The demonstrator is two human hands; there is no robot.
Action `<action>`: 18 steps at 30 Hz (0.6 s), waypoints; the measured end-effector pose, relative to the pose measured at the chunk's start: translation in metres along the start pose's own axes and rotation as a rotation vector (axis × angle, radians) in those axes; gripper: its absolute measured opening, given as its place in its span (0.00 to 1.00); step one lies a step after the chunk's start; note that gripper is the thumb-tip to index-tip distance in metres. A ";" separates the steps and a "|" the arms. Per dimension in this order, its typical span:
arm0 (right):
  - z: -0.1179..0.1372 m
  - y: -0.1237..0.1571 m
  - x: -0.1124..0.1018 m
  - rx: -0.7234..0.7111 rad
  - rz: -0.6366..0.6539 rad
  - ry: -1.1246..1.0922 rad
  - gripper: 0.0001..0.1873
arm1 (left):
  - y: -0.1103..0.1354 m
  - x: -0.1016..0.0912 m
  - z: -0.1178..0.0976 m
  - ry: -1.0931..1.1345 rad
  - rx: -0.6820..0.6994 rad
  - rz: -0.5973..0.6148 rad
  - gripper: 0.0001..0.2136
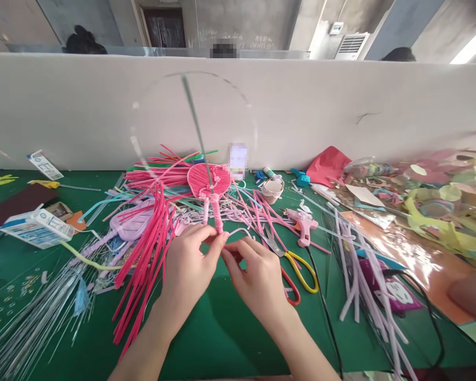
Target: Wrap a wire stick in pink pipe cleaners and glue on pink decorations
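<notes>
A clear round fan (194, 119) with a green center rod stands upright in front of me. Its handle (216, 211) is wrapped in pink pipe cleaner. My left hand (190, 270) is closed, thumb and fingers pinching the handle's lower end. Close beside it, my right hand (259, 272) is pinched at the handle's bottom. A pale pink pipe cleaner (239, 230) curves from there over the right fingers; its held end is hidden. Behind the handle lies a finished-looking pink round fan (200, 180) made of pipe cleaners.
Scissors (297, 264) with red and yellow handles and a pink glue gun (305, 227) with a black cord lie right. Red pipe cleaners (146, 264) and a lilac fan (130, 222) are left. A white partition (301, 106) stands behind. Someone's arm (470, 293) shows far right.
</notes>
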State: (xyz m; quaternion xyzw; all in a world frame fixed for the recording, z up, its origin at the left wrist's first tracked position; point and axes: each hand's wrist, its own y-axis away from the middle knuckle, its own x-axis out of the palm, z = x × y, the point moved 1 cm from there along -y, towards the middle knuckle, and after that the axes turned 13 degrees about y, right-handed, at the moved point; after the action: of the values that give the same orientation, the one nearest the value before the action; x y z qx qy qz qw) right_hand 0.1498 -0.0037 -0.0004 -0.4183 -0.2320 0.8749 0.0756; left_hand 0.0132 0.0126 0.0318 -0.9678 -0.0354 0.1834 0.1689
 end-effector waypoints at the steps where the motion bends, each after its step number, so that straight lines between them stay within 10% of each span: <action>1: 0.000 0.000 -0.001 0.058 0.045 -0.102 0.10 | -0.002 -0.002 0.001 0.081 -0.058 0.039 0.11; 9: -0.009 -0.007 0.002 0.362 0.534 -0.858 0.24 | -0.016 -0.006 0.026 0.715 -0.352 0.403 0.16; 18: -0.018 -0.006 0.029 -0.097 -0.200 0.301 0.15 | -0.017 0.010 0.028 -0.022 -0.089 0.037 0.10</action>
State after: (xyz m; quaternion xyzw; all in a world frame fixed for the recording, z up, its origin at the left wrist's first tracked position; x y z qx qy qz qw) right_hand 0.1452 0.0174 -0.0272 -0.5224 -0.3004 0.7785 0.1757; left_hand 0.0118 0.0387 0.0099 -0.9727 -0.0277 0.1955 0.1218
